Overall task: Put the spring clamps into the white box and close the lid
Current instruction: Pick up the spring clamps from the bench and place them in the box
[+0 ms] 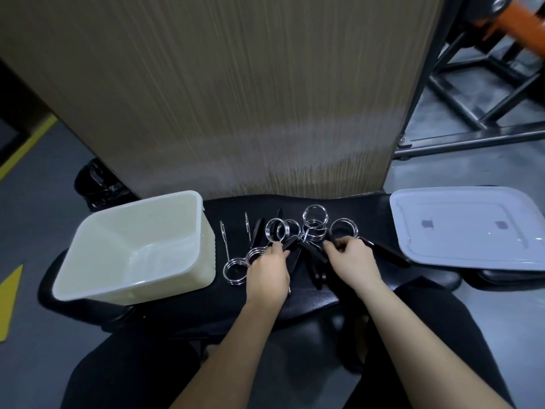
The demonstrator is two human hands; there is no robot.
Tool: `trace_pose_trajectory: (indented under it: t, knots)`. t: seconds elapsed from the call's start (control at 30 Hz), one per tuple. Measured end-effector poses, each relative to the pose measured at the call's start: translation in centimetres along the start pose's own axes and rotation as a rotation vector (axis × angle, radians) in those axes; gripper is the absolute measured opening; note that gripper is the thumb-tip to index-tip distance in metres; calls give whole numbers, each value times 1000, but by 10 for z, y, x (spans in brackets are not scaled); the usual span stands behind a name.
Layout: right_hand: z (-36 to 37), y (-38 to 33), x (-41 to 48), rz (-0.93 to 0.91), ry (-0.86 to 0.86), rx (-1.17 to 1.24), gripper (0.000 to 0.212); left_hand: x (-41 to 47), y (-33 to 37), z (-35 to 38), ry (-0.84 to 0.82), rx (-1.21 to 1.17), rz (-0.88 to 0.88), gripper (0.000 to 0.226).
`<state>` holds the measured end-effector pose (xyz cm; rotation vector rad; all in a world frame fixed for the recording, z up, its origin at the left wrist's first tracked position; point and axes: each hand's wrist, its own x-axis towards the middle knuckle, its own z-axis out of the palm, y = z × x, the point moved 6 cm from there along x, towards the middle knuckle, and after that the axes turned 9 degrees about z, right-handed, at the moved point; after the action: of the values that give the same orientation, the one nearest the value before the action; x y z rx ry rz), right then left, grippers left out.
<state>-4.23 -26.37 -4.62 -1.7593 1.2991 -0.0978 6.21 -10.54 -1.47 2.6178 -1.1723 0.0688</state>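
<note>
1. Your box (134, 246) is off-white, slightly cream.
2. Your lid (469, 225) is white with two grey squares.
3. Your spring clamps (315, 222) are shiny chrome with black handles.
4. Your seat (318, 299) is black.

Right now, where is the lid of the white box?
In the head view the lid lies flat at the right end of the black seat, right of the spring clamps; the white box sits on the opposite, left end.

The spring clamps (298, 240) lie clustered on the chair seat (295, 299). The open box (132, 246) stands just left of the clamps, the lid (472, 228) right of them. A wood panel (236, 98) rises behind the clamps.
</note>
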Motion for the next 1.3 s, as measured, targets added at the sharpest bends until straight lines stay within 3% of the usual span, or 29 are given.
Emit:
trace_pose_trajectory:
  t: [0.33, 0.5, 0.73, 0.87, 1.07, 1.2, 1.3]
  knots:
    - [7, -14, -8, -126, -18, 213, 37, -6, 1, 7, -58, 12, -8, 25]
    - [5, -24, -15, -292, 29, 204, 33, -9, -3, 8, -90, -7, -13, 25]
    - [2, -42, -26, -502, 111, 213, 30, -16, -3, 10, 10, -133, -62, 21]
    - [-8, -45, -24, -460, 35, 394, 23, -17, 3, 9, 6, -184, -98, 22]
    - [-1, -36, -15, -227, -189, 753, 23, -13, 2, 11, -25, -247, -140, 22]
    - [6, -27, -10, -143, -213, 803, 25, -11, 3, -5, 94, -476, -153, 14]
    - [11, -24, -10, -122, -226, 796, 28, -4, 10, -4, -33, -793, -330, 40]
